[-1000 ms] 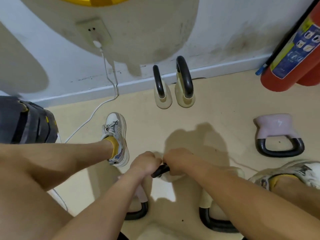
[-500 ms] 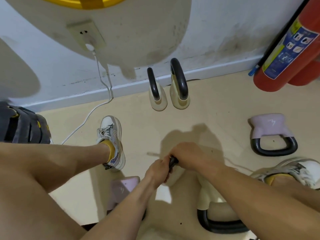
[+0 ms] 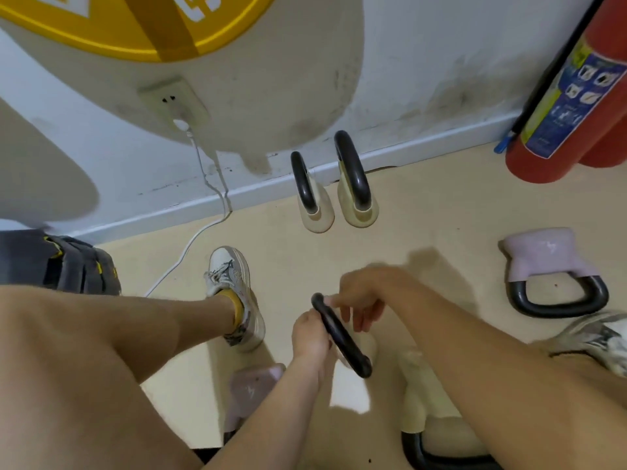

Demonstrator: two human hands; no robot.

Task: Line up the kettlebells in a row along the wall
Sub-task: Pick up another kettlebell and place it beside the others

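Two cream kettlebells with black handles, a smaller one [image 3: 314, 205] and a taller one [image 3: 356, 195], stand upright side by side against the wall's baseboard [image 3: 135, 217]. My left hand [image 3: 310, 335] grips the black handle of a third cream kettlebell [image 3: 339, 337], which is held upright over the floor. My right hand [image 3: 364, 296] touches the top of that handle with loosened fingers. A pink kettlebell [image 3: 549, 269] lies on its side at the right. Another pink one [image 3: 249, 391] and another cream one [image 3: 427, 425] lie under my forearms, partly hidden.
A red fire extinguisher [image 3: 576, 96] stands at the right against the wall. A white cable [image 3: 200, 212] runs from a wall socket [image 3: 173, 100] down to the floor. My shoes [image 3: 234, 293] [image 3: 600, 337] flank the kettlebells. A dark bag [image 3: 54, 262] sits at the left.
Both hands have raised the cream kettlebell and turned its handle end-on toward the wall. My right hand's fingers have loosened from a full grip. The camera has tilted up.
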